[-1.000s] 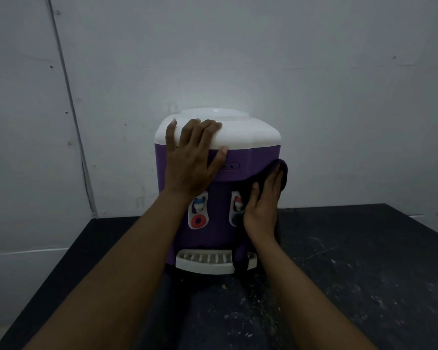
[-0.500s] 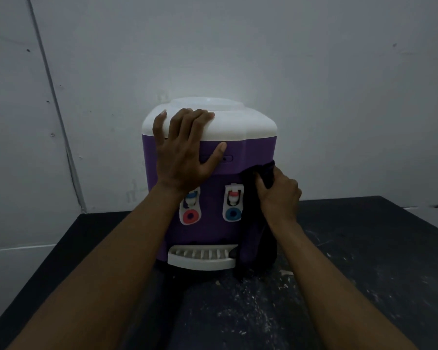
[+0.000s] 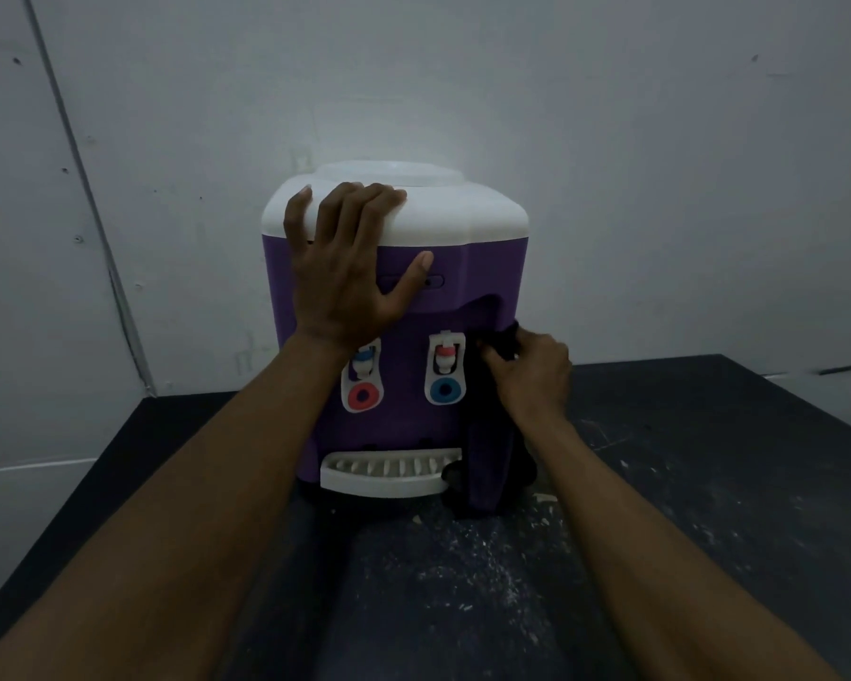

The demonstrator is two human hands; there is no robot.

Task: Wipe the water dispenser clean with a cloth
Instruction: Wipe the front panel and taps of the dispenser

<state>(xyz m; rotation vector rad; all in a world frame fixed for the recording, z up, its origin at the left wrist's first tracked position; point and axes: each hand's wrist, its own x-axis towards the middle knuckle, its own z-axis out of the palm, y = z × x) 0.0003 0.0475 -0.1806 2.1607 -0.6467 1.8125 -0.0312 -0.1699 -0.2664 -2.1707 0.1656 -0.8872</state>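
I'm looking down at a dark tabletop [image 3: 738,484], pale crumbs and scuffs [image 3: 467,562] dotting it, plain grey wall [image 3: 610,115] standing behind, slanting seam [image 3: 90,204] running down its left

Dusty black table [image 3: 708,484]; water dispenser [image 3: 463,267] atop.

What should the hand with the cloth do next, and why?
Probably rub the cloth down the dispenser's front right corner. The right hand grips the cloth's top there, the rest hangs to the table, and the left hand rests on the lid, likely steadying it.
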